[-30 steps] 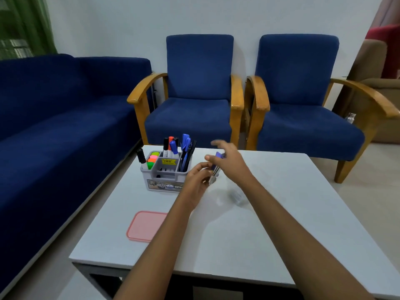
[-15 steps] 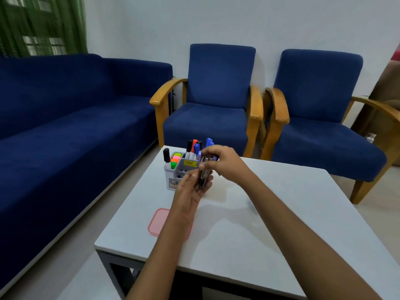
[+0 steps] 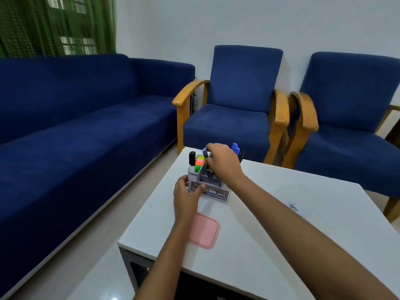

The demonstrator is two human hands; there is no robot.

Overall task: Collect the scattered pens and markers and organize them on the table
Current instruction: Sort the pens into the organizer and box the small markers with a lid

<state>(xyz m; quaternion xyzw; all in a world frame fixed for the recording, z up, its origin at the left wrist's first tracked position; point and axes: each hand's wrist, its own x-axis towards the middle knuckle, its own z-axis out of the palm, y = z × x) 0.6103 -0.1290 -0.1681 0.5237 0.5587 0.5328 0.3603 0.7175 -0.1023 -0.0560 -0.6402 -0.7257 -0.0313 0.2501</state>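
Note:
A grey desk organizer (image 3: 218, 192) stands near the far left corner of the white table (image 3: 270, 245). It holds a black marker (image 3: 191, 158), green and orange highlighters (image 3: 199, 163) and blue pens (image 3: 236, 148). My left hand (image 3: 187, 194) grips the organizer's front left corner. My right hand (image 3: 223, 162) is over the organizer's middle compartments and pinches a bunch of pens (image 3: 205, 153) by their tops. The pens' lower ends are hidden behind my fingers.
A pink lid (image 3: 205, 231) lies flat on the table near my left forearm. A small clear wrapper (image 3: 294, 206) lies to the right. A blue sofa (image 3: 75, 131) runs along the left; two blue armchairs (image 3: 238, 105) stand behind the table.
My right hand carried the bunch of pens from beside the organizer to over its compartments. My left hand let go of the pens and took hold of the organizer's corner. The view swung left.

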